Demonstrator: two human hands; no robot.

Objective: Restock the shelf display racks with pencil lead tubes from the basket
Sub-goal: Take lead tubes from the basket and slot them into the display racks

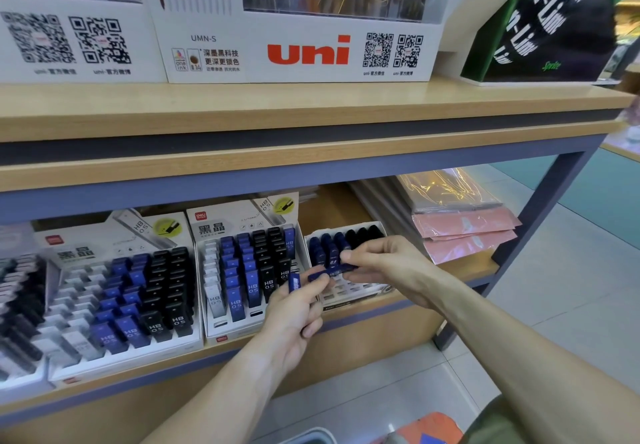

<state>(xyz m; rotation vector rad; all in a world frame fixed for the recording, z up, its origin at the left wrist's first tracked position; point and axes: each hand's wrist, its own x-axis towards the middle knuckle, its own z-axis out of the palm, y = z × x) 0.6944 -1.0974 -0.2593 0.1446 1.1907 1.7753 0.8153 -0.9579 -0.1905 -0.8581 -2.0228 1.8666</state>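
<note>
Wooden shelf [408, 301] carries display racks [249, 270]. Left hand [294, 315] pinches a blue tube [294, 283]; right hand [384, 263] pinches another tube [329, 272].

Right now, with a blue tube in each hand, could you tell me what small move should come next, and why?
Probably lower the blue tube pinched by the right hand into the small right-hand rack just below it. That rack holds blue and black tubes only at its back, and its front slots look empty. The left hand keeps the second blue tube ready.
</note>
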